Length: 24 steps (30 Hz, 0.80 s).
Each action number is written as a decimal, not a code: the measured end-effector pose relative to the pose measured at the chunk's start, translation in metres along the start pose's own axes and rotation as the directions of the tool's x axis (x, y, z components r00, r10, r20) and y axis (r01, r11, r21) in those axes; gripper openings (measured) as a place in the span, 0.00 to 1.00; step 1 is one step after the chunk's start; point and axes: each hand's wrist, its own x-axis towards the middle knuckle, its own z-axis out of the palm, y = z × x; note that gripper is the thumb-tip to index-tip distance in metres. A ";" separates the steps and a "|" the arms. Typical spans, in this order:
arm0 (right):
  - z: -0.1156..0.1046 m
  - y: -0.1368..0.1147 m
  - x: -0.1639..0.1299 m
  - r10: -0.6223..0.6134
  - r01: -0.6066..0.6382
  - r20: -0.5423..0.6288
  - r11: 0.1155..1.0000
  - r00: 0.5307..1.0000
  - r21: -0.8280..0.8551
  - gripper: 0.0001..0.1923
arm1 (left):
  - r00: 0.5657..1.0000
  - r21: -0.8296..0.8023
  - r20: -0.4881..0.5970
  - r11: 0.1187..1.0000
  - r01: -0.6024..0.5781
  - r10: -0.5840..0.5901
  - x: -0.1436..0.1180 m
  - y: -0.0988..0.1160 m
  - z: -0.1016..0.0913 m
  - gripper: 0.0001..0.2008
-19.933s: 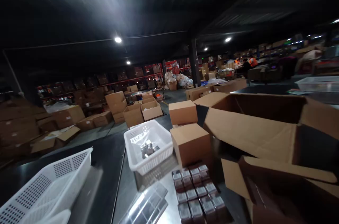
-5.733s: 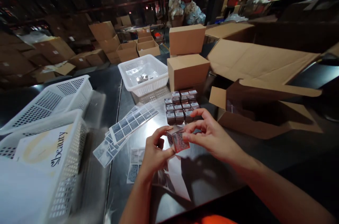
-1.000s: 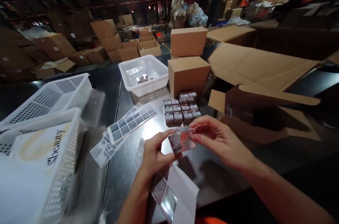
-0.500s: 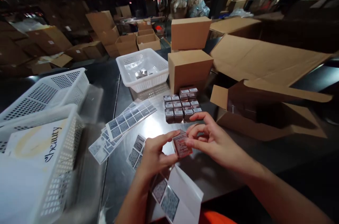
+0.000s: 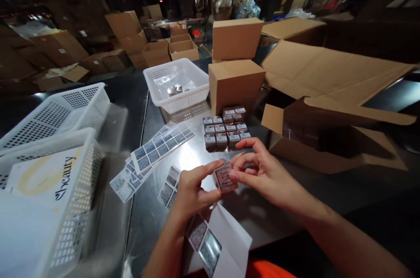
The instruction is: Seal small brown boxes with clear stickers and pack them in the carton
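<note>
1. A dim warehouse, and a shiny steel table (image 5: pixel 183 160) catching the ceiling light; glare like that could hide a crooked label.
2. Nearest the person, a white sheet of stickers (image 5: pixel 216 243) lies at the table's edge under the left wrist. A nudge of the arm could slide it off.
3. Just above it, both hands pinch one small red box (image 5: pixel 225 178): the left hand (image 5: pixel 192 190) with thumb and forefinger clamped on its left edge, the right hand (image 5: pixel 262 173) with fingertips closed on its right. It is held off the table, so a loose pinch could drop it.
4. Beyond sit rows of labelled small boxes (image 5: pixel 225 131); a careless elbow could topple them.
5. Farther back stand the label strips (image 5: pixel 160 146), a white basket (image 5: pixel 177 85) and stacked cartons (image 5: pixel 236 81).
</note>
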 end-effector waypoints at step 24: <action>0.007 0.001 0.001 -0.037 0.030 -0.097 0.997 0.995 -0.073 0.27 | 0.998 0.057 -0.024 0.997 -0.048 0.050 -0.003 0.003 0.000 0.27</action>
